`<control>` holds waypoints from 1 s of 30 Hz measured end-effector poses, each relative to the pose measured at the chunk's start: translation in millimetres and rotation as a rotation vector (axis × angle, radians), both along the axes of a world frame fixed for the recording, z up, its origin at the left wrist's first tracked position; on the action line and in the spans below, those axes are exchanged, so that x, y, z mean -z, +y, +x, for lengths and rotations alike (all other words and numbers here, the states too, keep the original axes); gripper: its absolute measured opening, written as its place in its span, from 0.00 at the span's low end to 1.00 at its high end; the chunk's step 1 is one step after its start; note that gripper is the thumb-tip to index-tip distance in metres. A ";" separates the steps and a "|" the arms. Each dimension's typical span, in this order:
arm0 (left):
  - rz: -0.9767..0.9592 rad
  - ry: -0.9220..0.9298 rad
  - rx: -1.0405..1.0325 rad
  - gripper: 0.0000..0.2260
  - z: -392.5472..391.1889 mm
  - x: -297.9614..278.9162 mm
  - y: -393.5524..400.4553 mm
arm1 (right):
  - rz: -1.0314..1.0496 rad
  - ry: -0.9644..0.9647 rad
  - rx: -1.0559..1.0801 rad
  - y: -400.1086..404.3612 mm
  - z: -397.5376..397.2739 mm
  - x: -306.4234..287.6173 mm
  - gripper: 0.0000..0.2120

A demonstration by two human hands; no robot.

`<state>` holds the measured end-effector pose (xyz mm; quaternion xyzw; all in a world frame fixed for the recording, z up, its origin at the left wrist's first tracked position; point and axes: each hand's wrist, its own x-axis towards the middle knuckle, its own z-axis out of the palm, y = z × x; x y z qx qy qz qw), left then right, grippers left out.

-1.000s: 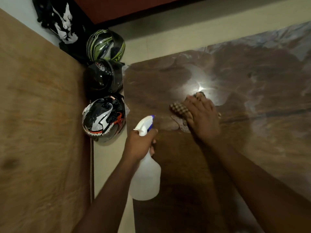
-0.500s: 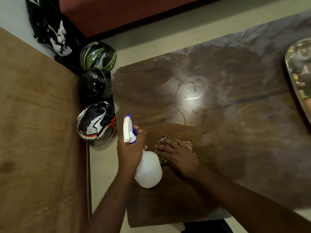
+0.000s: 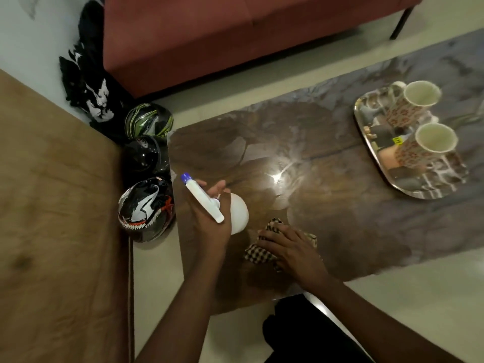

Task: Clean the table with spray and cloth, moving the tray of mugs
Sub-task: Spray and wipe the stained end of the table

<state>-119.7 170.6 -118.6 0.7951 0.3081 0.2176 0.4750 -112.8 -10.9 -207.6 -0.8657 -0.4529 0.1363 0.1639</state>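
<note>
2 mugs (image 3: 416, 102) on 1 tray (image 3: 372, 150) — L hand (image 3: 209, 226) grips spray bottle (image 3: 237, 213), R hand (image 3: 290, 250) flat on cloth (image 3: 258, 254).

The surface (image 3: 327, 163) is dark brown, glossy and smooth, with marbled veining and a bright glare spot just beyond the left hand (image 3: 209, 218). That hand grips a spray bottle (image 3: 239, 213) of smooth white plastic with a blue nozzle tip. Under the right hand (image 3: 290, 250) lies a soft checked cloth (image 3: 258, 254). Well off to that hand's right, a mirror-bright metal tray (image 3: 408, 187) carries two patterned glazed mugs (image 3: 408, 108).
</note>
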 end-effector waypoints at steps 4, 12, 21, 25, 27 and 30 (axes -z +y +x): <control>0.230 0.041 -0.012 0.16 11.8 -35.6 -52.0 | -0.005 -0.026 0.067 -39.1 6.1 -27.7 0.40; 0.222 -0.070 0.094 0.24 82.7 -50.2 -190.7 | 0.116 -0.076 0.176 -153.2 56.8 -24.1 0.36; -0.069 -0.153 0.357 0.34 243.0 -45.8 -428.1 | 0.281 -0.130 0.450 -386.8 169.0 1.6 0.21; -0.084 -0.109 0.531 0.31 315.0 -7.5 -528.8 | 0.196 -0.187 0.607 -472.2 225.6 31.3 0.19; -0.149 -0.020 0.589 0.31 345.0 20.8 -563.0 | 0.107 -0.226 0.634 -501.3 245.7 47.2 0.20; -0.154 0.048 0.626 0.37 375.7 61.6 -594.7 | 0.073 -0.233 0.663 -532.1 270.4 67.9 0.19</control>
